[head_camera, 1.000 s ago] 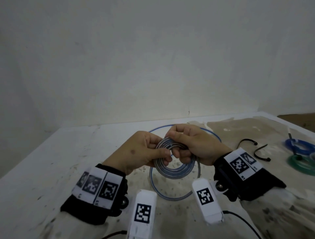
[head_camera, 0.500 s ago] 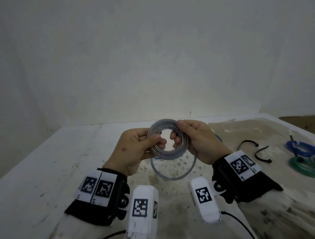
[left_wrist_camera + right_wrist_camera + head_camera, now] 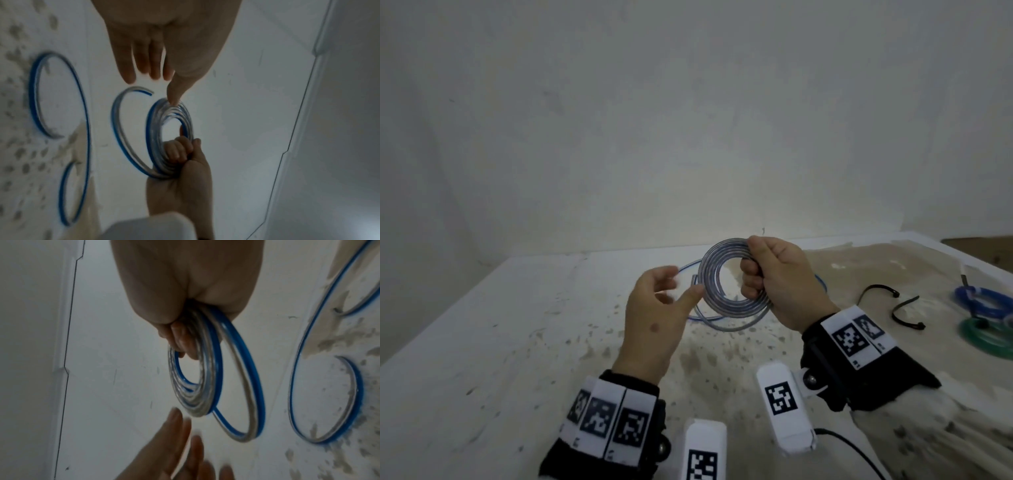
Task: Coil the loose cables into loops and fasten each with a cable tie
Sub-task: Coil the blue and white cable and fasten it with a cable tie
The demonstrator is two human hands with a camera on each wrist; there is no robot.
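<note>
- The right hand has its fingers curled through the coil of clear, blue-striped cable and holds it up above the table; the left hand is spread loose beside it, the thumb tip just at the coil's rim, gripping nothing
- With only one side clamped, the springy turns could fan apart; one outer turn already sags wider than the rest, and a short free end sticks out by the left fingers
- The uncoiled tail lies in curves on the table; winding it in could drag it or tug the coil askew
- No tie is on the coil yet; two black cable ties lie well off to the right, so fetching one leaves the coil to one hand
- The table is white, mottled with brownish stains; a blue coil and a green coil sit at its right edge; bare pale walls stand behind
</note>
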